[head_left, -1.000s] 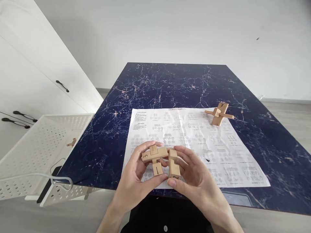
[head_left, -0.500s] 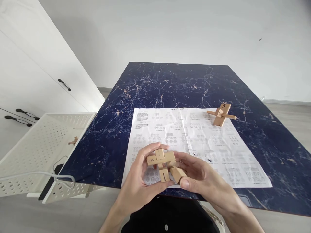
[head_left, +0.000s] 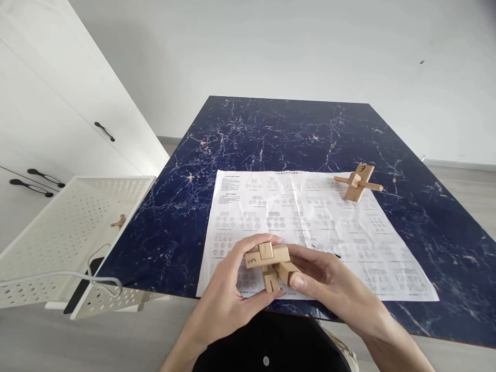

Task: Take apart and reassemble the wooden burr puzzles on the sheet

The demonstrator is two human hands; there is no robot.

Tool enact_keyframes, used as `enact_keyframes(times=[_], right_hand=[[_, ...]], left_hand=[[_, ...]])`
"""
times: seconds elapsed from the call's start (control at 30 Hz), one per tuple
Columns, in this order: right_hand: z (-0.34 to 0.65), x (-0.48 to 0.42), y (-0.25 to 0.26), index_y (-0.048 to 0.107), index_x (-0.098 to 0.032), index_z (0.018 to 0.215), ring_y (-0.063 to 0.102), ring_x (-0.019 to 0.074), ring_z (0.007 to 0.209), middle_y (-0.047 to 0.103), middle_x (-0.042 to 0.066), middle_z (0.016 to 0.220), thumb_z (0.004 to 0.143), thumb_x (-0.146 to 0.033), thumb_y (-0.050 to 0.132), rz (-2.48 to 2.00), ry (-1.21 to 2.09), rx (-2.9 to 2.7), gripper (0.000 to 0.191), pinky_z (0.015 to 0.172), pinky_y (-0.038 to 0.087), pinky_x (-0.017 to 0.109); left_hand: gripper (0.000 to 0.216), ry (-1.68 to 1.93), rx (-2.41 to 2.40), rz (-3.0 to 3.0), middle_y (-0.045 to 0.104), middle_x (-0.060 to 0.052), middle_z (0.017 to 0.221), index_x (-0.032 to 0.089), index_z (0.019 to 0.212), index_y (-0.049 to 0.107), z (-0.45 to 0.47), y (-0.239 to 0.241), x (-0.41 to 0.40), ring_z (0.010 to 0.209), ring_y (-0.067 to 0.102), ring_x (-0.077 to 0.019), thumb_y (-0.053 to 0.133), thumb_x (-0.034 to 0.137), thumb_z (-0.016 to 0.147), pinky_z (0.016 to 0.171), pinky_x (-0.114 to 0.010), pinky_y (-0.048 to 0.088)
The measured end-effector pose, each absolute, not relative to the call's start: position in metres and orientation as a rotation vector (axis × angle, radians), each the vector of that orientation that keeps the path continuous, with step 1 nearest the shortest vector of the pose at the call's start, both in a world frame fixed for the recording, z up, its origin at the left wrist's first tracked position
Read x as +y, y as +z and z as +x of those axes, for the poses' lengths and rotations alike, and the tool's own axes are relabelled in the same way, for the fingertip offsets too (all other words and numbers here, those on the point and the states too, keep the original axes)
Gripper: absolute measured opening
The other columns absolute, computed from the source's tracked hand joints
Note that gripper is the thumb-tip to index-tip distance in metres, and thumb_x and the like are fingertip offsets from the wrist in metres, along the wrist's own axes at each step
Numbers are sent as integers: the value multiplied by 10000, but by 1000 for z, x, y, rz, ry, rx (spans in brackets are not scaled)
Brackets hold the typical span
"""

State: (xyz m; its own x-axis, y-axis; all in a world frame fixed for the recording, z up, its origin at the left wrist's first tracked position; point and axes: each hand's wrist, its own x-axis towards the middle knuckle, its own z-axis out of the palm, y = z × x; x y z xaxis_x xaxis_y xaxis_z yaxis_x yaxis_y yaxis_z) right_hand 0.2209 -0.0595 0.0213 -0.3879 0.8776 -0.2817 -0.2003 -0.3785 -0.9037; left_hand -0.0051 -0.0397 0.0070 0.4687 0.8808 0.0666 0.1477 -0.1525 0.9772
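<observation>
At the worktop's near edge, the left hand grips crossed blocks over the paper, the right hand pinching another block against them: a fitting step, seemingly, wanting careful alignment.

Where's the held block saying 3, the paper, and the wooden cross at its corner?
Held block [head_left: 253, 259]: head view, numbered end.
Paper [head_left: 312, 227]: head view, near the middle.
Wooden cross [head_left: 354, 180]: head view, its centre.

Garment: black, at 6 o'clock. Button low on it, pale, round, darker marks at centre. Left hand, right hand, forearms: bare. Pale fabric at 5 o'clock; unclear whether worn.
</observation>
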Motion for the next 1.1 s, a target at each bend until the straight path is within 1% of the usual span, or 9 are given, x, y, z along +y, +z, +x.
enact_keyframes(times=[0.2, 0.37, 0.63, 0.7, 0.77, 0.87, 0.97, 1.03, 1.1], right_hand=[[222, -59, 21, 740, -296, 1431, 703, 339, 1361, 772, 105, 1403, 976, -541, 822, -1107, 1804, -1117, 523, 1146, 592, 507], [219, -60, 18, 736, -282, 1399, 731, 313, 1298, 779, 102, 1364, 993, -552, 799, -1168, 1729, -1137, 492, 1110, 612, 467], [211, -59, 24, 726, -276, 1299, 768, 290, 1183, 793, 86, 1281, 1006, -565, 774, -1134, 1761, -1209, 414, 1037, 644, 434], [209, -61, 22, 680, -282, 1332, 769, 282, 1179, 787, 89, 1298, 1035, -583, 727, -1142, 1706, -1227, 426, 1010, 651, 418], [209, -64, 20, 626, -290, 1387, 765, 266, 1183, 779, 90, 1318, 1103, -587, 606, -1168, 1594, -1287, 412, 1006, 644, 402], [211, -67, 18, 589, -289, 1416, 763, 246, 1156, 779, 90, 1302, 1174, -522, 452, -1242, 1406, -1463, 362, 978, 631, 374], [211, -66, 18, 610, -271, 1342, 767, 219, 985, 790, 72, 1149, 1175, -451, 467, -1316, 1210, -1651, 284, 839, 625, 318], [210, -64, 19, 647, -254, 1193, 713, 186, 803, 757, 42, 986, 1169, -420, 483, -1332, 1066, -1741, 235, 710, 582, 280], [208, -62, 21, 646, -238, 1011, 618, 159, 684, 688, 19, 867, 1164, -417, 485, -1321, 960, -1777, 285, 621, 515, 264]], left_hand=[[632, 787, 917, 1640, 654, -12, 1533, 453, 1511, 528, -4, 10, -39, 1404, 647, -282, 828, 261, 989, 1156, -436, 564], [637, 710, 939, 1663, 626, -11, 1582, 462, 1532, 524, -2, 9, -41, 1431, 633, -297, 815, 275, 998, 1197, -486, 542], [610, 681, 940, 1673, 635, 2, 1563, 467, 1516, 538, 0, 13, -38, 1347, 687, -275, 813, 303, 997, 1114, -432, 590], [610, 678, 932, 1657, 636, -1, 1565, 453, 1509, 552, 1, 13, -37, 1345, 688, -277, 825, 298, 986, 1103, -423, 596], [649, 694, 931, 1630, 633, 2, 1571, 448, 1498, 567, 0, 13, -36, 1375, 668, -285, 870, 293, 946, 1112, -414, 590], [694, 733, 922, 1568, 638, 4, 1561, 451, 1488, 574, -3, 12, -35, 1385, 658, -288, 917, 313, 902, 1121, -405, 583], [712, 745, 876, 1511, 658, 0, 1529, 458, 1490, 567, -6, 11, -35, 1355, 679, -285, 932, 341, 891, 1111, -407, 591], [721, 747, 853, 1502, 668, 2, 1517, 468, 1491, 564, -6, 10, -35, 1347, 686, -284, 937, 337, 888, 1124, -416, 585], [715, 757, 848, 1508, 670, 4, 1520, 476, 1493, 562, -6, 10, -35, 1336, 693, -281, 928, 327, 897, 1133, -425, 580]])
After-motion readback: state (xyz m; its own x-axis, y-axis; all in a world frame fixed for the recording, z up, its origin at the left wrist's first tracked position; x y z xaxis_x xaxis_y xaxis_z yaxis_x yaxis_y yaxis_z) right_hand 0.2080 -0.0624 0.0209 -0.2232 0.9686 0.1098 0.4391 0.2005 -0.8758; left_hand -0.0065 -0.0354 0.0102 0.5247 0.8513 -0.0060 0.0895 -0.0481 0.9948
